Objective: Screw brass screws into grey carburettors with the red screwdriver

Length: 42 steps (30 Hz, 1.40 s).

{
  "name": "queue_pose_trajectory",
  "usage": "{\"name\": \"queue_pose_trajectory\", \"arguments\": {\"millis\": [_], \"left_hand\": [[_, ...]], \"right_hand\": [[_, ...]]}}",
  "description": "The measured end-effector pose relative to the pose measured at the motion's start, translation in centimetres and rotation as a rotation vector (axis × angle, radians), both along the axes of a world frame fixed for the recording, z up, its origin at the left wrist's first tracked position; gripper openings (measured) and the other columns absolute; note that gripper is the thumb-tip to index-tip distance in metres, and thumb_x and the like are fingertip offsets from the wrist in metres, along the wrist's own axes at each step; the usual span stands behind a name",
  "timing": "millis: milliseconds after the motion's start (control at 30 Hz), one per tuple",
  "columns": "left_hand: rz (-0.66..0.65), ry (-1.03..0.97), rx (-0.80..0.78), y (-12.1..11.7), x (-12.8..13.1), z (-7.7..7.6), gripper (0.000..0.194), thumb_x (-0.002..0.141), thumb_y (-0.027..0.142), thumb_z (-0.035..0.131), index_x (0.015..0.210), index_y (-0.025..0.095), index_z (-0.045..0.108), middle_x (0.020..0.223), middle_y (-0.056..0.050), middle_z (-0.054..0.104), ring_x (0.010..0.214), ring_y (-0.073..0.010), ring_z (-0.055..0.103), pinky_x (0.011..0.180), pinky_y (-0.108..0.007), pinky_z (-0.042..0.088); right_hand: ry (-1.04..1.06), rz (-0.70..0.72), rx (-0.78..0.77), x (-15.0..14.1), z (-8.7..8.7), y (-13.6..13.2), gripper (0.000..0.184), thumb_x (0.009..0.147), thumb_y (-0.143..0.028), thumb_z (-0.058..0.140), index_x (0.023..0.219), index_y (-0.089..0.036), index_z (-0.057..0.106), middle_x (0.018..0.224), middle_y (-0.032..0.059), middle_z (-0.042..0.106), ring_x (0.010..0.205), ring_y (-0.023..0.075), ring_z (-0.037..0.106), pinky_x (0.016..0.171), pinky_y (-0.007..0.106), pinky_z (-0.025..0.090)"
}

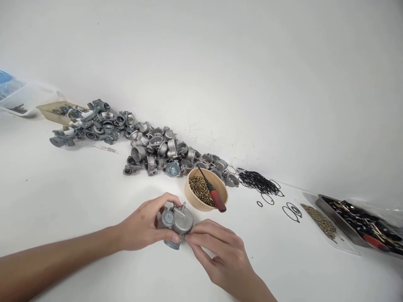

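Low over the white table, a grey metal carburetor [183, 219] rests in the grip of my left hand [143, 222]. The thumb lies along its near side and the fingers curl over its far side. Its rounded bowl faces up, and a round cap shows at the left. At the bowl's right edge, my right hand [220, 249] has its fingertips pinched together against the carburetor. Whatever is between those fingertips is hidden. Just beyond the hands stands a tan bowl [192, 200] of brass-coloured screws [200, 191], with a red-handled screwdriver [217, 200] leaning in it.
Grey float bowls [155, 144] lie heaped behind the tan bowl, and carburetor bodies [97, 123] are piled farther left. Black rubber rings [258, 182] lie to the right. Beyond them are small brass-coloured parts [319, 221] and a metal tray [340, 226]. A clear bin [37, 94] stands far left.
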<state>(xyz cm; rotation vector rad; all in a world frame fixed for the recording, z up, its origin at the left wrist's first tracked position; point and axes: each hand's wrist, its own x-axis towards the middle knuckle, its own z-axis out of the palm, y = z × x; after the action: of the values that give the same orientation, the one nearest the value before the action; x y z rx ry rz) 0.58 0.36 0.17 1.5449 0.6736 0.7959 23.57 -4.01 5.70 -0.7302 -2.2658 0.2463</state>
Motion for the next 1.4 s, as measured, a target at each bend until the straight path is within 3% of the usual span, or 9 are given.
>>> {"name": "queue_pose_trajectory", "arguments": {"millis": [233, 433, 567, 667, 800, 933, 1133, 1333, 1400], "left_hand": [[-0.020, -0.032, -0.024, 0.0, -0.1, 0.3, 0.057, 0.084, 0.039, 0.085, 0.127, 0.024, 0.051, 0.100, -0.003, 0.071, 0.082, -0.0203, 0.067, 0.071, -0.033, 0.056], [-0.082, -0.048, 0.160, 0.0, -0.7, 0.7, 0.052, 0.100, 0.041, 0.066, 0.148, 0.030, 0.046, 0.150, -0.012, 0.051, 0.120, -0.0308, 0.064, 0.093, -0.043, 0.060], [-0.035, 0.039, 0.143, -0.1, -1.1, 0.7, 0.074, 0.099, 0.047, 0.067, 0.160, 0.034, 0.026, 0.131, -0.011, 0.062, 0.109, -0.0308, 0.068, 0.095, -0.050, 0.058], [0.025, 0.094, 0.225, 0.0, -1.4, 0.9, 0.072, 0.098, 0.046, 0.068, 0.158, 0.033, 0.031, 0.137, -0.012, 0.058, 0.124, -0.0343, 0.059, 0.100, -0.051, 0.056], [-0.069, 0.119, 0.372, 0.2, -1.8, 1.1, 0.080, 0.093, 0.034, 0.069, 0.161, 0.034, 0.027, 0.155, -0.012, 0.050, 0.132, -0.0363, 0.055, 0.108, -0.053, 0.051], [-0.100, 0.183, 0.354, 0.2, -1.5, 0.7, 0.101, 0.086, 0.038, 0.080, 0.164, 0.035, 0.017, 0.160, -0.013, 0.045, 0.131, -0.0373, 0.058, 0.107, -0.054, 0.051], [-0.032, 0.172, 0.385, 0.2, -0.9, 0.0, 0.097, 0.084, 0.034, 0.082, 0.162, 0.037, 0.024, 0.156, -0.011, 0.051, 0.131, -0.0354, 0.059, 0.106, -0.051, 0.052], [-0.019, 0.131, 0.436, -0.1, -0.9, 0.0, 0.103, 0.080, 0.021, 0.077, 0.164, 0.039, 0.018, 0.153, -0.009, 0.054, 0.128, -0.0344, 0.062, 0.104, -0.048, 0.056], [-0.031, 0.127, 0.460, -0.2, -1.0, 0.1, 0.106, 0.082, 0.018, 0.073, 0.166, 0.039, 0.011, 0.161, -0.010, 0.046, 0.136, -0.0365, 0.056, 0.110, -0.052, 0.052]], "right_hand": [[0.010, -0.073, 0.045, 0.7, 0.1, 0.4, 0.029, 0.092, 0.000, 0.060, 0.108, -0.021, 0.071, 0.092, 0.0062, 0.074, 0.077, 0.0165, 0.070, 0.067, 0.029, 0.059], [-0.051, -0.126, -0.149, 1.9, -0.1, 1.2, 0.041, 0.094, -0.008, 0.056, 0.131, -0.024, 0.064, 0.133, 0.0138, 0.064, 0.121, 0.0245, 0.066, 0.090, 0.036, 0.065], [-0.106, -0.069, -0.295, 2.0, -0.6, 1.2, 0.061, 0.092, -0.010, 0.060, 0.149, -0.028, 0.050, 0.152, 0.0145, 0.050, 0.134, 0.0271, 0.057, 0.087, 0.034, 0.067], [-0.087, -0.069, -0.311, 2.0, -0.7, 1.1, 0.065, 0.092, -0.009, 0.064, 0.151, -0.031, 0.048, 0.152, 0.0141, 0.048, 0.127, 0.0261, 0.061, 0.085, 0.034, 0.067], [-0.058, -0.077, -0.336, 2.2, -0.8, 1.3, 0.067, 0.091, -0.012, 0.071, 0.151, -0.034, 0.048, 0.151, 0.0139, 0.047, 0.105, 0.0202, 0.069, 0.077, 0.033, 0.068], [-0.077, -0.067, -0.328, 2.3, -0.9, 1.4, 0.064, 0.090, -0.018, 0.077, 0.148, -0.033, 0.053, 0.148, 0.0124, 0.052, 0.112, 0.0229, 0.068, 0.081, 0.033, 0.067], [-0.089, -0.057, -0.320, 2.1, -0.6, 1.3, 0.064, 0.090, -0.022, 0.078, 0.148, -0.031, 0.053, 0.146, 0.0113, 0.059, 0.116, 0.0233, 0.067, 0.080, 0.030, 0.066], [-0.089, -0.039, -0.332, 1.8, -0.4, 1.3, 0.062, 0.092, -0.018, 0.074, 0.148, -0.031, 0.052, 0.136, 0.0086, 0.067, 0.110, 0.0207, 0.068, 0.081, 0.028, 0.065], [-0.088, -0.038, -0.312, 1.8, -0.5, 1.3, 0.063, 0.091, -0.020, 0.076, 0.148, -0.031, 0.052, 0.134, 0.0088, 0.067, 0.108, 0.0205, 0.068, 0.081, 0.028, 0.064]]}}
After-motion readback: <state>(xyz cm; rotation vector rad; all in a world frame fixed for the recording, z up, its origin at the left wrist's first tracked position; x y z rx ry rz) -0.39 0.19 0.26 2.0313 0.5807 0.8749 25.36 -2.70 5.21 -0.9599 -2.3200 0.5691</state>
